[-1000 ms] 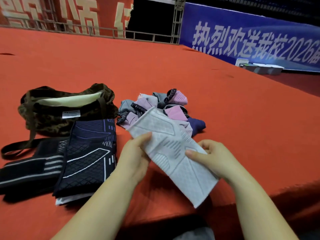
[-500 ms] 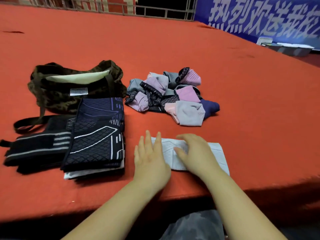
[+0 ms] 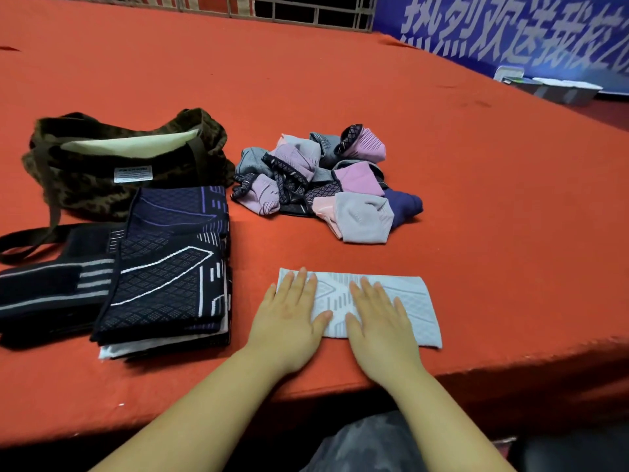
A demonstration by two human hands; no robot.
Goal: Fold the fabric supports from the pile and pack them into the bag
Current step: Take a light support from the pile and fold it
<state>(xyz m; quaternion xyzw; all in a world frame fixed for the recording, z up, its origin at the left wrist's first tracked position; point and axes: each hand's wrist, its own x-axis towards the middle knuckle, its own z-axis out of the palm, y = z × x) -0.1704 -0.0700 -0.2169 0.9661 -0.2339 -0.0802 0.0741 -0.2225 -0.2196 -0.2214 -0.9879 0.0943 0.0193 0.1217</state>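
With both palms down at the near table edge, left hand (image 3: 291, 320) and right hand (image 3: 379, 323) lie flat, fingers straight, pressing the pale grey fabric support (image 3: 401, 301). Nothing gripped by either. Support lies flat, long side running 9-to-3 o'clock, its near edge close to the lip of the red table (image 3: 476, 199). Left hand covers its 9 o'clock end, right hand its middle; the 3 o'clock end is bare.

At 9 o'clock of the hands, just beside: folded stack (image 3: 166, 277), dark navy with white line pattern on top, a white layer showing at the bottom. Touching it further toward 9 o'clock, a black strap-type support (image 3: 51, 287) with grey stripes.

At 12 o'clock, apart from the grey piece: unfolded pile (image 3: 323, 178), pink, lilac, grey and navy pieces tangled.

At 11 o'clock, behind the stack: dark camo bag (image 3: 85, 189), mouth open, pale lining visible, white label on front. The stack's far edge overlaps the bag's front, and its strap (image 3: 30, 240) trails toward the black support.

Far edge: metal railing (image 3: 272, 11) at 12 o'clock, blue banner (image 3: 510, 25) with white lettering at 1 o'clock, small trays (image 3: 558, 88) below it, too blurred to identify.
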